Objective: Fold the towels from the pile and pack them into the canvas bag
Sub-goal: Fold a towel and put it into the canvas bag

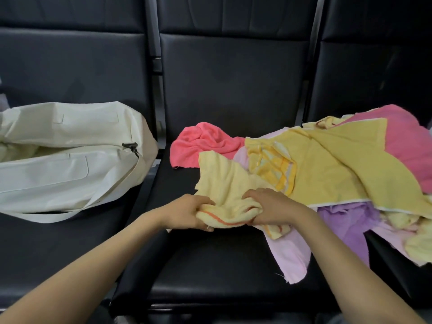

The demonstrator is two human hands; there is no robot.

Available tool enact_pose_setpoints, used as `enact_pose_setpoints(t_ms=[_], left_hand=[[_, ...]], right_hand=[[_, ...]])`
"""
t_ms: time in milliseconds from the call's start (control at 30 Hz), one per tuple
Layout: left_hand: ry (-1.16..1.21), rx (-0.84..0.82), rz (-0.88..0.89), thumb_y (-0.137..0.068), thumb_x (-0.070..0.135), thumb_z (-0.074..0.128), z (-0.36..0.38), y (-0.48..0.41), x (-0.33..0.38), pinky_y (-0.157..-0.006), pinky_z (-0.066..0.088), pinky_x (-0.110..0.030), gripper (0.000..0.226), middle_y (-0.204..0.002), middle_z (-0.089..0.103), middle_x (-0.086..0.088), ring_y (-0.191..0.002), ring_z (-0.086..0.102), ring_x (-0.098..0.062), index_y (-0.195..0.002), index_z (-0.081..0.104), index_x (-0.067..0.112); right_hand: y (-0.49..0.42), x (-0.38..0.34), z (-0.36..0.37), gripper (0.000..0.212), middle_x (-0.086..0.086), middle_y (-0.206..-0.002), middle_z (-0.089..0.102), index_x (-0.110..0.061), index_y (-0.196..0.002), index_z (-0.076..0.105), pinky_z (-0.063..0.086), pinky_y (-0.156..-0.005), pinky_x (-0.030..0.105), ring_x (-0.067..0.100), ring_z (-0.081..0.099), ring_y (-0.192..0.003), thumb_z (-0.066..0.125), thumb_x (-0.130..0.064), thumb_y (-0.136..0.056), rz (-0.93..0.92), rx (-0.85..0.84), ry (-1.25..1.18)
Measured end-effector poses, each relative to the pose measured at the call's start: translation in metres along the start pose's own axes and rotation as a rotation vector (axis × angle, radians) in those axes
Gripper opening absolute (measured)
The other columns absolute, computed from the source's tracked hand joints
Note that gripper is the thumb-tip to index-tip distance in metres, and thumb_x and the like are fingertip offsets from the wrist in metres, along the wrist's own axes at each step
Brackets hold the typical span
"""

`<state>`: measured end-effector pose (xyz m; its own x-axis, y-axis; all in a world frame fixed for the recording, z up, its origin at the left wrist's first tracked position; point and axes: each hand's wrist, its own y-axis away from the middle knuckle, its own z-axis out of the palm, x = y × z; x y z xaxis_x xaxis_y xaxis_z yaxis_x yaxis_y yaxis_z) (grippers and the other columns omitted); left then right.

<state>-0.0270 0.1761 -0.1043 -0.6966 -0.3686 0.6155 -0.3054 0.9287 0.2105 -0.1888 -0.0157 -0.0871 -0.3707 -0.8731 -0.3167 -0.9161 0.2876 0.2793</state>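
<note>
While both bare forearms reach in from six o'clock, the left hand [187, 213] and the right hand [273, 209] sit close together over the middle seat [222, 265] of a row of black padded seats. Each has its fingers curled tight into the bunched near edge of a pale yellow towel [224, 181], which has a thin orange stripe along its hem. The far part of this towel spreads toward twelve o'clock from the hands and lies against the pile [339, 188] at their two to three o'clock. That heap spills across the middle seat and the seat to the right. A large yellow towel [327, 164] is draped over the top. A deep pink towel [409, 141] lies behind it at the right edge, a purple towel [343, 218] is tucked underneath, and a pale pink towel [289, 258] hangs over the seat front at about four o'clock from the hands. A coral towel [201, 146] lies crumpled at twelve o'clock, touching the pile's left side. The canvas bag [70, 160], cream coloured, lies on the left seat at nine to ten o'clock, well apart from the hands. Its dark zip pull [131, 147] faces the middle seat, and a bit of pale yellow cloth [18, 152] shows in its opening at the far left.
</note>
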Motion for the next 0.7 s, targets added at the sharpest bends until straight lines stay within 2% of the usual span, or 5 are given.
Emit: enact_pose_setpoints(t_ms=[200,333,500,600,700], left_hand=[[-0.106,0.003,-0.112,-0.077,0.04,0.074,0.002,-0.004,0.008,-0.074,0.042,-0.02,0.046,-0.097,0.058,0.01,-0.091,0.055,-0.01,-0.117,0.052,0.03],[-0.3,0.013,-0.115,-0.078,0.043,0.07,-0.009,0.003,0.013,-0.071,0.047,-0.028,0.018,-0.081,0.059,0.013,-0.081,0.057,-0.01,-0.08,0.06,0.028],[-0.036,0.215,0.117,-0.081,0.023,0.066,-0.014,0.022,0.003,-0.078,0.04,-0.014,0.017,-0.098,0.053,0.018,-0.088,0.052,0.006,-0.095,0.06,0.019],[0.079,0.291,0.131,-0.089,0.013,0.063,-0.01,0.033,0.007,-0.055,0.038,-0.014,0.024,-0.07,0.055,0.011,-0.061,0.054,0.002,-0.083,0.042,0.022],[-0.016,0.245,0.137,-0.084,0.027,0.066,-0.008,0.036,0.011,-0.06,0.046,-0.023,0.028,-0.076,0.062,0.002,-0.069,0.059,-0.007,-0.098,0.044,0.018]], right_hand=[[-0.009,-0.004,-0.001,0.028,-0.006,-0.076,0.05,-0.024,-0.067,0.045,0.038,-0.068,0.032,0.016,0.049,-0.079,0.067,-0.032,-0.082,-0.033,0.043,0.0],[-0.003,-0.011,-0.006,0.006,0.003,-0.094,0.053,-0.013,-0.08,0.06,0.044,-0.081,0.037,0.021,0.049,-0.093,0.06,-0.016,-0.085,-0.16,0.147,-0.108],[0.014,-0.032,-0.003,0.017,0.0,-0.084,0.055,-0.01,-0.1,0.055,0.044,-0.057,0.026,0.016,0.053,-0.073,0.049,-0.001,-0.087,-0.199,0.282,-0.207],[0.024,-0.036,0.005,0.016,0.001,-0.093,0.059,-0.012,-0.105,0.052,0.049,-0.073,0.038,0.021,0.057,-0.085,0.058,-0.018,-0.092,-0.161,0.236,-0.07],[0.031,-0.035,0.014,0.039,-0.003,-0.103,0.059,-0.018,-0.108,0.051,0.048,-0.08,0.037,0.018,0.056,-0.092,0.069,-0.044,-0.084,-0.107,0.169,-0.007]])
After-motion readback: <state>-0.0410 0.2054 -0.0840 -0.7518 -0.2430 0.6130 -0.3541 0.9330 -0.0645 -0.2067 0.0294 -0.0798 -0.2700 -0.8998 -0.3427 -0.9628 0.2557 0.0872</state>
